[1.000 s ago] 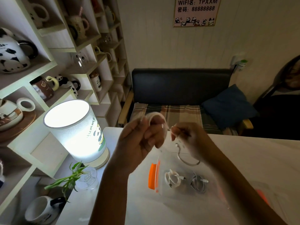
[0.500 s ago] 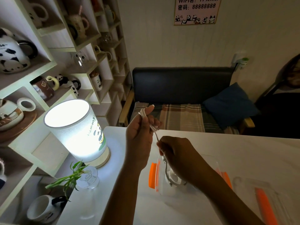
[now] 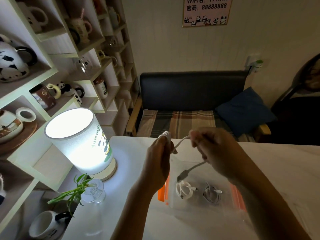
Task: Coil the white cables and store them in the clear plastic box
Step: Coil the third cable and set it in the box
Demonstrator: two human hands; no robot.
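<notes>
My left hand is closed around the gathered loops of a white cable, which show above its fingers. My right hand, a little to the right, pinches the free run of that same cable. The loose tail hangs under my right hand and ends in a dark plug above the clear plastic box. The box sits on the white table just below both hands, with orange clips at its left and right ends. Two coiled white cables lie inside it side by side.
A lit cylindrical lamp stands at the table's left corner, with a small glass vase of green leaves in front of it. Shelves of mugs fill the left side. A dark bench with a plaid cushion stands beyond the table's far edge.
My right hand rose from low over the box to level with my left hand, carrying the cable up with it. The cable's tail now dangles shorter above the box.
</notes>
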